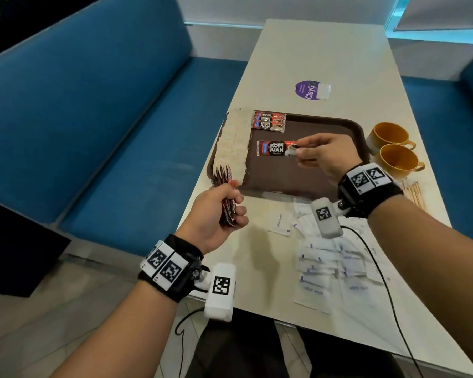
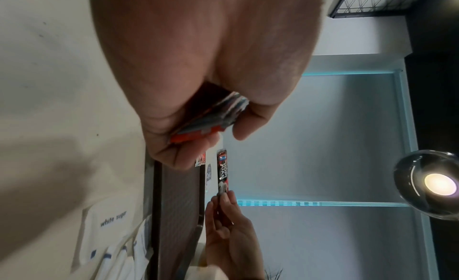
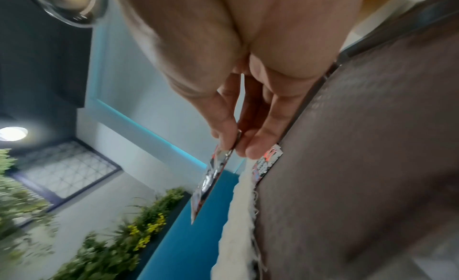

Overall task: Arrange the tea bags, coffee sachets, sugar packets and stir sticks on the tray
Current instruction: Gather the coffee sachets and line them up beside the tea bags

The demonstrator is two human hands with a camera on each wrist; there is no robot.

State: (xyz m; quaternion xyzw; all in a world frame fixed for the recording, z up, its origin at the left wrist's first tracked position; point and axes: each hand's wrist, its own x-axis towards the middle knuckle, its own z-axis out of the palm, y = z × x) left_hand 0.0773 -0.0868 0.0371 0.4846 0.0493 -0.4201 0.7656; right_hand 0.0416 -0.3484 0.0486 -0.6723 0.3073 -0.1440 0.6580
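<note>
Coffee sachet (image 1: 274, 148) hangs flat over the brown tray (image 1: 306, 175), pinched by the right hand (image 1: 322, 155), seemingly bound for the laid sachets (image 1: 269, 120), while the left hand (image 1: 216, 214) clasps a spare bundle (image 1: 225, 192) as supply.

A long pale desk (image 1: 322, 58) runs up the middle of the head view, blue upholstered benches (image 1: 99, 113) on both sides. White wall panels (image 1: 230, 9) with cyan light strips (image 1: 224, 23) cross the top. Lower left, pale floor (image 1: 52, 309). Round ceiling lamps (image 3: 12, 134) and green plants (image 3: 111, 245) show in the right-wrist view.
</note>
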